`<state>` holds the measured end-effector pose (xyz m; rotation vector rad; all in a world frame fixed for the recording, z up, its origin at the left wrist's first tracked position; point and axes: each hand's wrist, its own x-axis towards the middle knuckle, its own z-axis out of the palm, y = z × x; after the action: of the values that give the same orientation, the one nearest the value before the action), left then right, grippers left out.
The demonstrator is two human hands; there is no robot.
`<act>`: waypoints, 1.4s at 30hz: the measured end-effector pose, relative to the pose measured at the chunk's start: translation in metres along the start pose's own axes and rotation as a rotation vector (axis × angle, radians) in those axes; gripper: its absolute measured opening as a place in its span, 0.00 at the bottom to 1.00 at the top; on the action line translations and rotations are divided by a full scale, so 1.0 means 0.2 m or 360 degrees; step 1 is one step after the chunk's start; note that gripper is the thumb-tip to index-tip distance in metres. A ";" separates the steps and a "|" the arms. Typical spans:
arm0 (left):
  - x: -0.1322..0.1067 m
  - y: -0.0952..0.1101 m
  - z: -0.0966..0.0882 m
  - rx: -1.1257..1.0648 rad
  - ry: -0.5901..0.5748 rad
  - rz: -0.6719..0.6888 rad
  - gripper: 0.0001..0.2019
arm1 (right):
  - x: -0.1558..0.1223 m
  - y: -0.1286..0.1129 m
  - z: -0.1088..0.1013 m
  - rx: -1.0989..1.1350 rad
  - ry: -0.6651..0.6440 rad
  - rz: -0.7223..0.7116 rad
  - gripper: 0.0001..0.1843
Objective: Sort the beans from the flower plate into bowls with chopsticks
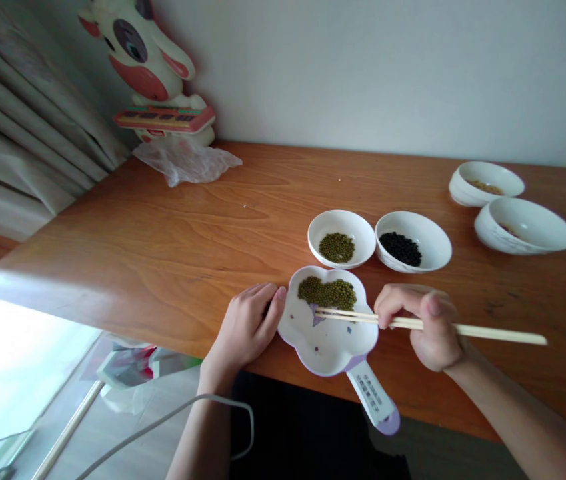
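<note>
My right hand (425,323) grips a pair of pale chopsticks (493,333), whose tips lie over the inside of a white and purple flower-shaped dish (330,350) with a handle. Green mung beans (330,292) are gathered at the far side of this dish. To its left, my left hand (250,320) rests on the table with fingers curled in and nothing visible in them; its thumb is against or close to the rim. Just behind the dish stand a white bowl (360,233) with mung beans and another white bowl (435,250) with black beans.
Two more white bowls (465,190) (537,233) with small contents sit at the right of the wooden table (187,267). At the back left are a cow-shaped toy keyboard (163,117) and a crumpled plastic bag (187,163). A grey cable (163,427) hangs near my left forearm.
</note>
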<state>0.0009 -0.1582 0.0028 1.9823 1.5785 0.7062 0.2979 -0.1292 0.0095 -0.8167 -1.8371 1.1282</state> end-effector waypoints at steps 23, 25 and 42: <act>0.00 0.00 0.00 -0.0011 -0.0016 0.0024 0.18 | 0.10 -0.05 -0.16 0.0237 0.0926 -0.0053 0.36; 0.00 0.00 0.00 -0.0017 -0.0019 0.0025 0.18 | 0.10 -0.06 -0.17 0.0273 0.0833 -0.0077 0.38; 0.00 -0.01 0.00 -0.0030 -0.0029 0.0019 0.18 | 0.03 -0.04 -0.06 0.0167 -0.0080 0.0110 0.40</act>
<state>-0.0003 -0.1581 0.0018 1.9811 1.5449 0.7030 0.3041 -0.1232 0.0216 -0.8028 -1.7856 1.2883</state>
